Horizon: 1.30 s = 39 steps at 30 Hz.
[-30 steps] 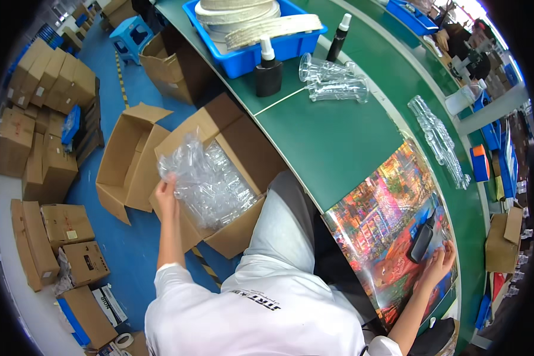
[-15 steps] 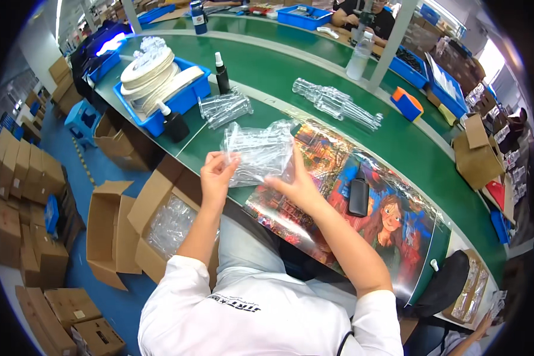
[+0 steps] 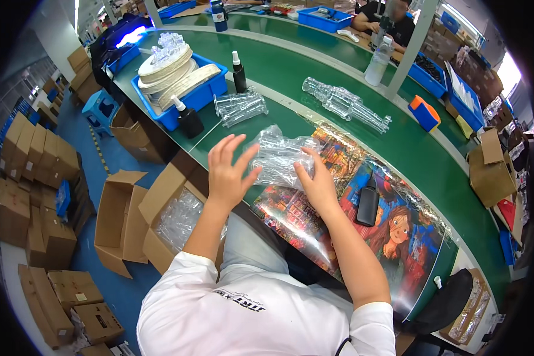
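Observation:
A clear plastic bag (image 3: 277,159) with transparent parts inside lies over the near edge of the green table, partly over a glossy printed poster (image 3: 296,207). My left hand (image 3: 226,172) is at the bag's left side with fingers spread; it does not grip the bag. At the bag's right edge, my right hand (image 3: 317,181) holds it between thumb and fingers. Beyond the bag lie a bundle of clear plastic parts (image 3: 241,107) and a longer row of them (image 3: 347,104).
A blue bin (image 3: 213,89) with rolls of white tape stands at the left, near two black spray bottles (image 3: 238,72) (image 3: 188,118). A black case (image 3: 368,204) rests on the poster. Below left is an open carton (image 3: 181,222) of clear plastic pieces. Someone sits across the table.
My left hand has let go of the bag's left edge and its fingers have spread. My right hand has moved from the bag's lower right to a pinch on its right edge.

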Available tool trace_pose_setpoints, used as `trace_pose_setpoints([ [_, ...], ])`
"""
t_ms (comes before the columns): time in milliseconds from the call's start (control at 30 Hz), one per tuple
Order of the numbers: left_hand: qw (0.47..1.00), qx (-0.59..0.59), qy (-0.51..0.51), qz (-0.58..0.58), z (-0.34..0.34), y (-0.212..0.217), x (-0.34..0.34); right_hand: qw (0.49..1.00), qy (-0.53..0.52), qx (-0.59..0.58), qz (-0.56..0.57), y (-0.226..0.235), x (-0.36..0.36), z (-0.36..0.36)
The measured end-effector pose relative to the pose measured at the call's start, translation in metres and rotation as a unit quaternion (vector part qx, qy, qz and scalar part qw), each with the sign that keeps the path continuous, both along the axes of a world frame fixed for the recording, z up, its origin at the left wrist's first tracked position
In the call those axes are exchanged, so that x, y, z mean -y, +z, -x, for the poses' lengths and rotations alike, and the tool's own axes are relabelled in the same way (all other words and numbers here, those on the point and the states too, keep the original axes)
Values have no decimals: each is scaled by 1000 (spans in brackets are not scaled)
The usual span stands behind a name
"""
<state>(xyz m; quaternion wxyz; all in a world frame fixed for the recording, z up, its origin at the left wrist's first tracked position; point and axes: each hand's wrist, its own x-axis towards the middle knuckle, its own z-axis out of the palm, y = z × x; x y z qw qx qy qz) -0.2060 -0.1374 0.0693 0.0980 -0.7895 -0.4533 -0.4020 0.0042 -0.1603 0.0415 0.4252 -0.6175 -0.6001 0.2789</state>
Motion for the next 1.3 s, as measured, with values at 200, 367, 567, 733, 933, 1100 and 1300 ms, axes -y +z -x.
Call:
trace_pose_setpoints([
  [200,972,-92,-119,-180,0,14,21,1000,-7,-10,23,0,-1,0],
  [367,965,-84,-119,-220,0,14,25,1000,-9,-9,5,-2,-1,1],
  [567,958,-90,-121,-242,3,10,25,1000,-9,-16,2,-6,-2,2],
  [733,955,-36,-136,-260,-3,12,27,1000,-9,-18,-4,-9,-2,0],
  [933,960,134,-187,-160,4,-6,-11,999,-32,3,-4,-6,1,3],
  [1100,939,327,-65,87,12,-45,-58,999,-34,14,-11,-9,1,0],
  [1300,844,426,-138,297,3,-35,-90,999,-34,3,-1,-8,2,-1],
])
